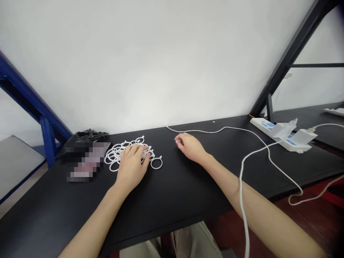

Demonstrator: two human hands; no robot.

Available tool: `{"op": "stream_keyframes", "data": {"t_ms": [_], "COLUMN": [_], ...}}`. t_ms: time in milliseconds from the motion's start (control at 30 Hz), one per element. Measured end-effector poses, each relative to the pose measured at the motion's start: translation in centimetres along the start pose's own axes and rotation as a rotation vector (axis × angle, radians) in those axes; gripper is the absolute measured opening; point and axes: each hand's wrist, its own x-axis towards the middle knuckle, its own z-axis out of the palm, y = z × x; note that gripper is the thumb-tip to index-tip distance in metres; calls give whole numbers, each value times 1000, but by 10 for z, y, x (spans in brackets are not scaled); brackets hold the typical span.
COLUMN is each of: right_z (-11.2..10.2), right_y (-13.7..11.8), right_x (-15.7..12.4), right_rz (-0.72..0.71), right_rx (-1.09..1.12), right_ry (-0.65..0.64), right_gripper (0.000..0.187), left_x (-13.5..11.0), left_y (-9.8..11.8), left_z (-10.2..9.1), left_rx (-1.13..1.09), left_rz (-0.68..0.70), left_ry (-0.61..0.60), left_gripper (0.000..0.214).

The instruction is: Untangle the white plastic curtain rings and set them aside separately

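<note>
A pile of white plastic curtain rings (114, 166), each with a small eyelet, lies on the left part of the black table. My left hand (131, 163) rests over this pile, palm down, fingers stretched across the rings and thumb apart from them; some rings are hidden beneath it. One loose curtain ring (156, 163) lies just right of the pile. Further right, my right hand (190, 146) is closed above the table, with thumb and fingers pinched together. A small white bit shows at its fingertips, too little to name.
A black plastic bag (86, 136) and a blurred-out flat item (90, 161) lie left of the pile. A thin white cable (199, 131) runs behind my right hand. White power strips (292, 145) with plugs stand at right; a thicker cord (241, 186) crosses my right forearm.
</note>
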Motion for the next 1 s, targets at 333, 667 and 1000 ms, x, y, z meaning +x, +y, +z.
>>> {"op": "stream_keyframes", "data": {"t_ms": [333, 667, 1000], "right_z": [5, 4, 4], "right_y": [-43, -48, -43], "right_x": [-20, -19, -13], "right_rz": [-157, 9, 132], "right_rx": [1004, 1414, 1198], "right_ry": [-132, -319, -268], "right_gripper": [21, 25, 20], "left_x": [0, 0, -2], "left_y": [14, 20, 23], "left_z": [-4, -6, -9], "left_rx": [-289, -292, -376], "left_rz": [199, 273, 169], "left_ry": [-17, 90, -241], "left_gripper": [13, 7, 16]}}
